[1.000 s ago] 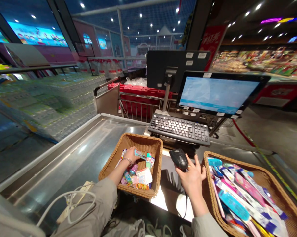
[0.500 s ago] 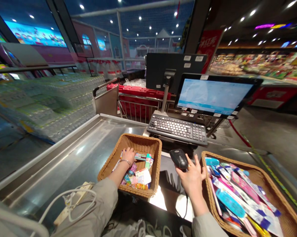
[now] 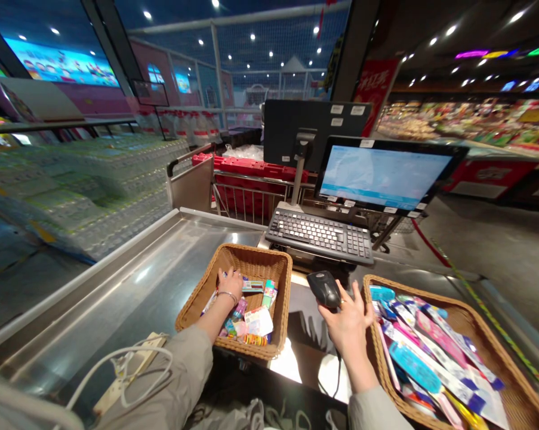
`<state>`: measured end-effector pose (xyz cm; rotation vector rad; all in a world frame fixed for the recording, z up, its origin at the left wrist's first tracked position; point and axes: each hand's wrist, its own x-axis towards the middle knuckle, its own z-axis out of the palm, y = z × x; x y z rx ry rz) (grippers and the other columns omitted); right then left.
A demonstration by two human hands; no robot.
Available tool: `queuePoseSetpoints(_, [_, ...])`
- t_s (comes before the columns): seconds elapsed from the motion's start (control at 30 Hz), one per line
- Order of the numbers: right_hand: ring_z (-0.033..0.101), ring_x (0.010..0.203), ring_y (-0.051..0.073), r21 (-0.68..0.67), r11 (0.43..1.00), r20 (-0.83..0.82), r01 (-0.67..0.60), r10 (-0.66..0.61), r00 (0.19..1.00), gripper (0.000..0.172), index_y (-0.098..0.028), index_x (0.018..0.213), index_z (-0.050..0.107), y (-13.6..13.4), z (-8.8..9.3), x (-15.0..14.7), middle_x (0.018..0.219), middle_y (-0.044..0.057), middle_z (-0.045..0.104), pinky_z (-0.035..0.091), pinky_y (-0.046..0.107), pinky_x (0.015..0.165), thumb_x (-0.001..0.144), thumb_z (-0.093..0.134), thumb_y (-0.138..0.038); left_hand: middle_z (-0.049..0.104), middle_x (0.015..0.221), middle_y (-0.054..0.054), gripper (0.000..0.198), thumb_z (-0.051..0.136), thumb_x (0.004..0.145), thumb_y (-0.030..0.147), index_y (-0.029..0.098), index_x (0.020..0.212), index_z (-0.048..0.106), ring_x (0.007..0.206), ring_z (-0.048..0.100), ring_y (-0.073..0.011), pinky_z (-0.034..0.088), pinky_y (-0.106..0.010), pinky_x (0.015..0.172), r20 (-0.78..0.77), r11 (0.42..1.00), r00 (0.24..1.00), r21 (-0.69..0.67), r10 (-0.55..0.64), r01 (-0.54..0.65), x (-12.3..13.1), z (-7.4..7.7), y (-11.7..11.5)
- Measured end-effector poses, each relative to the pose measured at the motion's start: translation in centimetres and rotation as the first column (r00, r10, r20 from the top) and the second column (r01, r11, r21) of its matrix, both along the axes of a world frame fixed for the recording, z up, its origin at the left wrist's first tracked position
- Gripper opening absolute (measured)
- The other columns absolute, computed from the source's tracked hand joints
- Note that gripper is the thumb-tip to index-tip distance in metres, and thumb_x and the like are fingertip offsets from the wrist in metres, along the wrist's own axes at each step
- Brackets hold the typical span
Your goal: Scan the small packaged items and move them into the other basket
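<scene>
My left hand reaches into the left wicker basket, by its left inner side. Its fingers are spread, and their tips are partly hidden against the small packaged goods there. Close by in that basket lie a teal-capped tube, a white card pack and a small purple item. My right hand grips a black barcode scanner between thumb and fingers, some fingers raised. The scanner is above the counter, between the two baskets, with its cord hanging down.
A right wicker basket holds several packaged toothbrush-like items and a blue case. Behind the scanner stand a keyboard and a lit monitor. A power strip with white cables lies on the metal counter at left.
My left hand has shifted slightly to the left inside the basket, its fingers spreading a little more. The right hand keeps the scanner in nearly the same place.
</scene>
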<state>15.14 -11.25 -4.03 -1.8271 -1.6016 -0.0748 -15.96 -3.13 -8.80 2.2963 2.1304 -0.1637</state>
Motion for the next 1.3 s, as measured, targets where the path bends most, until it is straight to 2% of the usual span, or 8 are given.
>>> queuePoseSetpoints(0.1, [0.033, 0.137, 0.03, 0.001, 1.0, -0.003, -0.002, 0.002, 1.0, 0.033, -0.024, 0.09, 0.072, 0.0, 0.0, 0.0, 0.123, 0.006, 0.066, 0.012, 0.058, 0.107, 0.078, 0.049, -0.045, 0.041, 0.151, -0.011, 0.043, 0.065, 0.071, 0.018, 0.025, 0.113, 0.066, 0.146, 0.018, -0.0371, 0.001, -0.071, 0.11, 0.041, 0.998, 0.998, 0.059, -0.041, 0.039, -0.1, 0.6, 0.2])
queuePoseSetpoints(0.23, [0.034, 0.137, 0.03, 0.022, 1.0, 0.015, -0.009, 0.009, 1.0, 0.035, -0.024, 0.095, 0.072, 0.0, 0.1, 0.1, 0.125, 0.007, 0.065, 0.013, 0.058, 0.108, 0.079, 0.05, -0.046, 0.038, 0.154, -0.007, 0.036, 0.067, 0.072, 0.02, 0.026, 0.108, 0.068, 0.148, 0.012, -0.0348, -0.004, -0.068, 0.113, 0.076, 0.984, 0.991, 0.152, -0.108, 0.095, -0.1, 1.4, 0.5])
queuePoseSetpoints(0.43, [0.034, 0.136, 0.03, 0.017, 1.0, 0.02, -0.011, 0.011, 1.0, 0.035, -0.023, 0.096, 0.071, 0.1, 0.0, 0.0, 0.124, 0.007, 0.065, 0.013, 0.058, 0.108, 0.078, 0.05, -0.046, 0.036, 0.155, -0.003, 0.031, 0.063, 0.08, 0.024, 0.028, 0.11, 0.067, 0.148, 0.012, -0.032, -0.004, -0.067, 0.114, 0.038, 0.953, 0.991, 0.281, -0.126, 0.111, -0.2, 2.8, -0.1])
queuePoseSetpoints(0.6, [0.031, 0.138, 0.029, -0.017, 1.0, 0.018, -0.018, 0.019, 1.0, 0.032, -0.024, 0.093, 0.071, 0.0, 0.3, -0.5, 0.13, 0.008, 0.061, 0.014, 0.057, 0.108, 0.077, 0.051, -0.044, 0.036, 0.155, -0.003, 0.036, 0.062, 0.083, 0.026, 0.029, 0.119, 0.063, 0.149, 0.01, -0.0324, -0.003, -0.067, 0.115, 0.096, 0.938, 0.992, 0.342, -0.088, 0.05, 0.2, 4.0, -0.8])
queuePoseSetpoints(0.73, [0.028, 0.139, 0.029, -0.01, 0.999, 0.04, -0.053, 0.054, 0.998, 0.028, -0.026, 0.092, 0.071, -0.3, 0.8, -1.0, 0.128, 0.004, 0.063, 0.013, 0.058, 0.109, 0.077, 0.052, -0.04, 0.036, 0.155, -0.005, 0.036, 0.062, 0.085, 0.029, 0.029, 0.121, 0.062, 0.149, 0.01, -0.033, -0.001, -0.068, 0.115, 0.144, 0.926, 0.985, 0.376, -0.09, 0.03, 1.1, 5.3, -1.3])
queuePoseSetpoints(0.9, [0.028, 0.139, 0.03, -0.011, 0.997, 0.106, -0.072, 0.072, 0.992, 0.026, -0.024, 0.086, 0.071, -0.7, 1.7, -1.7, 0.127, 0.005, 0.063, 0.011, 0.06, 0.109, 0.077, 0.05, -0.037, 0.037, 0.154, -0.005, 0.037, 0.064, 0.083, 0.03, 0.029, 0.119, 0.062, 0.148, 0.009, -0.0351, -0.003, -0.069, 0.114, 0.186, 0.904, 0.973, 0.425, -0.135, 0.044, 3.0, 6.6, -1.7])
queuePoseSetpoints(1.17, [0.025, 0.141, 0.033, 0.017, 0.998, 0.157, -0.061, 0.058, 0.986, 0.016, -0.025, 0.079, 0.07, -1.5, 2.6, -1.8, 0.131, 0.003, 0.061, 0.012, 0.063, 0.107, 0.074, 0.058, -0.033, 0.037, 0.154, -0.006, 0.036, 0.063, 0.085, 0.033, 0.03, 0.121, 0.063, 0.148, 0.011, -0.0356, -0.005, -0.069, 0.113, 0.184, 0.873, 0.962, 0.479, -0.201, 0.091, 5.8, 7.2, -1.4])
queuePoseSetpoints(1.3, [0.025, 0.142, 0.033, 0.026, 0.998, 0.166, -0.048, 0.044, 0.985, 0.017, -0.027, 0.087, 0.071, -1.9, 3.2, -1.9, 0.133, 0.002, 0.059, 0.013, 0.063, 0.106, 0.073, 0.062, -0.029, 0.038, 0.153, -0.006, 0.037, 0.063, 0.085, 0.032, 0.031, 0.122, 0.063, 0.148, 0.012, -0.0364, -0.004, -0.07, 0.113, 0.196, 0.873, 0.957, 0.477, -0.213, 0.096, 7.1, 7.5, -1.2])
